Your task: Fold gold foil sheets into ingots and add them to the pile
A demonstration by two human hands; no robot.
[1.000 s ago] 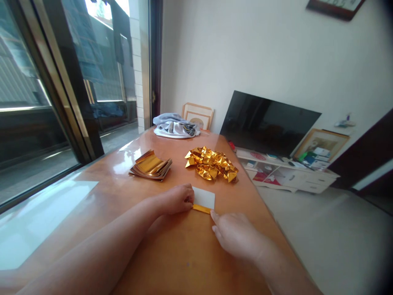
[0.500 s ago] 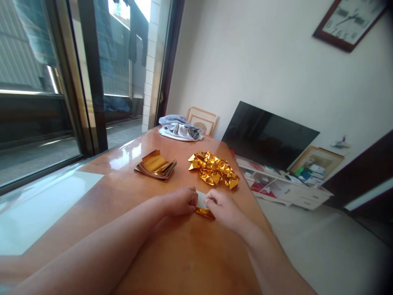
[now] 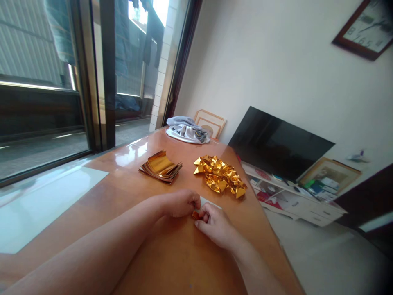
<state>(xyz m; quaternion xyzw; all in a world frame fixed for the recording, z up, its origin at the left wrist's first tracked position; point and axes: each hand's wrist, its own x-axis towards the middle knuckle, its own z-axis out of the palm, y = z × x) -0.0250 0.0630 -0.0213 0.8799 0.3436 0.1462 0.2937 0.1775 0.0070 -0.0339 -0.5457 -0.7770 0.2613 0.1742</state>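
My left hand (image 3: pixel 179 203) and my right hand (image 3: pixel 215 225) meet on the wooden table (image 3: pixel 172 254), fingers pinched together on a small sheet of gold foil paper (image 3: pixel 196 214) with a white back. Only a sliver of gold and a white corner of it show between the fingers. Beyond the hands lies a flat stack of gold foil sheets (image 3: pixel 161 167) on the left and a pile of folded gold foil pieces (image 3: pixel 221 175) on the right.
A bundled grey-white cloth (image 3: pixel 187 130) and a picture frame (image 3: pixel 210 122) sit at the table's far end. Sliding glass doors (image 3: pixel 61 82) run along the left. A dark TV (image 3: pixel 279 143) on a low white cabinet (image 3: pixel 301 198) stands right, below a wall clock (image 3: pixel 365 28).
My right hand has moved left, up to my left hand, and closed over the foil sheet, which now shows far less of its white side. The view has tilted upward and to the right.
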